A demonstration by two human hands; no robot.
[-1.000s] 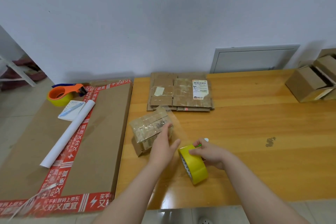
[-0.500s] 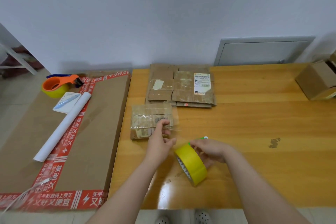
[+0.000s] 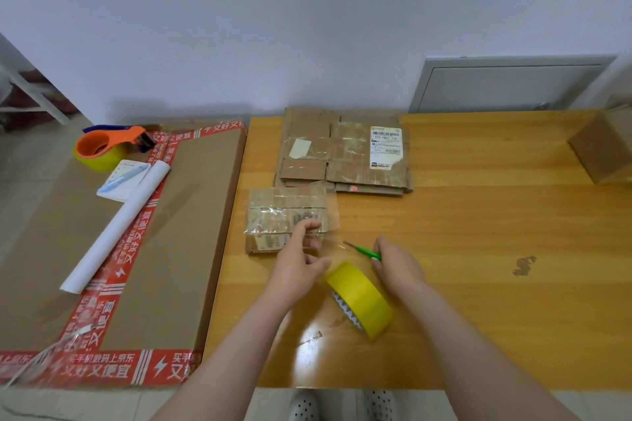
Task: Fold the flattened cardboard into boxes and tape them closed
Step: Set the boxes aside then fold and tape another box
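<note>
Tabletop of yellow-brown wood, the table (image 3: 496, 328) fills the right and centre of the view, and just beside its left edge lies a big flat carton (image 3: 191, 249) banded with red printed tape. At the table's far side, against the wall, sits a stack of flattened cardboard (image 3: 345, 154) with a white shipping label on its top piece. A brown folded box (image 3: 602, 150) shows at the right edge, cut off by the frame. Just in front of the stack's left end rests the small taped box (image 3: 284, 212), lying flat near the table's left edge and shiny with clear tape. On the carton lie a white paper roll (image 3: 116, 225), an orange tape dispenser (image 3: 102, 147) and a notepad (image 3: 123, 178) with a pen on it. The yellow tape roll (image 3: 362, 301) stands on its edge on the table between the two wrists. The left hand (image 3: 297, 270) reaches to the small box's near right corner, its fingers curled and pinching the tape strip (image 3: 333, 241) that runs from the box toward the roll. The right hand (image 3: 396, 263) has its fingers closed round a green-handled cutter (image 3: 364, 251), whose thin blade points left at the strip.
</note>
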